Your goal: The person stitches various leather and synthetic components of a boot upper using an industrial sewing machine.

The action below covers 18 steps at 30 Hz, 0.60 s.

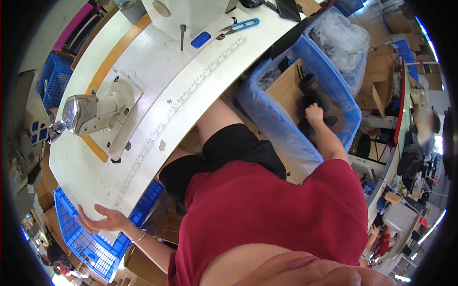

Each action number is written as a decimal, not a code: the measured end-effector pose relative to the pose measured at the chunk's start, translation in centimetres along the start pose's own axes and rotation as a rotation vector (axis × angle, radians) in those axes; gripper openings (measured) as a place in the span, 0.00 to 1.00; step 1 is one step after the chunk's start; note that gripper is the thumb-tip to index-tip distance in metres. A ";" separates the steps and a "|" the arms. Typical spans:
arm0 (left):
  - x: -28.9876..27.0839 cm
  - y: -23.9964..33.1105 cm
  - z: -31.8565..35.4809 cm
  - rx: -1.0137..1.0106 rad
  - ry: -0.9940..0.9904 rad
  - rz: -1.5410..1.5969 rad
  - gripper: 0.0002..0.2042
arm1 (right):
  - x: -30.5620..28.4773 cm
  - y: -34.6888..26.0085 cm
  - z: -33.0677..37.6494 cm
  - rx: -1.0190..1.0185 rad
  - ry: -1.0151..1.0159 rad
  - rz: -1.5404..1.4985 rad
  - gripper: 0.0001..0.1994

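At the lower left, my left hand (102, 220) is held palm up with its fingers apart and nothing in it. It is by the near left edge of the white sewing table (157, 138), above a blue plastic basket (90, 248). On the right, my right hand (314, 113) reaches into a large blue bin (350, 117) lined with clear plastic. Its fingers are closed on a dark, soft-looking piece (307, 102), blurred and too unclear to name. Another dark piece (312, 85) and a brown cardboard sheet (285, 90) lie in that bin.
A metal machine arm (93, 114) stands on the table, whose front edge carries a printed ruler strip (191, 86). Blue thread snips (243, 26) lie at the far end. Beyond the bin stand another with crumpled clear plastic (336, 35) and cardboard boxes (377, 81).
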State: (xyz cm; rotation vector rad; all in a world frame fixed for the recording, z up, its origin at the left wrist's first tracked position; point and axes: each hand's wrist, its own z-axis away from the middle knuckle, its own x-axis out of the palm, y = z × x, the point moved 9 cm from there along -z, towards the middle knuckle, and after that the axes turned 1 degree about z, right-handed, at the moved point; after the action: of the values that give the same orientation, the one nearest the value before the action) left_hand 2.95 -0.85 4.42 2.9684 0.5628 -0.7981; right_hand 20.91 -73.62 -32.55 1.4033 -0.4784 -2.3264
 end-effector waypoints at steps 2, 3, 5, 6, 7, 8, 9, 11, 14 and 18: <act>0.5 0.9 -0.1 -0.051 0.004 0.118 0.19 | -5.1 3.0 2.1 0.008 0.117 -0.222 0.08; 1.0 1.4 0.0 -0.102 0.012 0.242 0.18 | -8.3 4.2 3.6 0.004 0.225 -0.271 0.05; 2.1 4.5 0.0 -0.095 -0.009 0.343 0.19 | -15.2 6.3 7.7 -0.100 0.457 -0.482 0.06; 2.5 6.4 0.1 -0.066 -0.001 0.412 0.19 | -18.4 7.0 9.2 -0.129 0.487 -0.557 0.07; 2.8 8.7 0.1 -0.047 -0.001 0.517 0.19 | -22.0 7.5 10.9 -0.160 0.523 -0.617 0.08; 3.5 11.1 0.2 -0.025 -0.081 0.599 0.18 | -25.5 8.2 13.1 -0.183 0.630 -0.710 0.09; 3.4 14.2 -0.1 0.014 -0.117 0.703 0.19 | -29.3 8.1 15.0 -0.237 0.706 -0.746 0.10; 4.1 19.6 0.5 0.135 -0.296 0.969 0.21 | -35.9 7.7 18.5 -0.309 0.803 -0.679 0.12; 3.4 24.2 -1.1 0.242 -0.495 1.310 0.31 | -45.1 6.4 24.2 -0.478 0.977 -0.657 0.12; 4.7 21.9 -1.0 -0.150 -0.640 1.495 0.39 | -49.7 3.8 24.6 -0.803 1.141 -0.637 0.18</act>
State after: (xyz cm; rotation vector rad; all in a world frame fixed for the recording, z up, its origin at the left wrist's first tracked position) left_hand 14.85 -19.66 1.33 1.8583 -1.3218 -1.1423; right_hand 20.79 -50.58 18.04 2.1818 1.1961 -1.2940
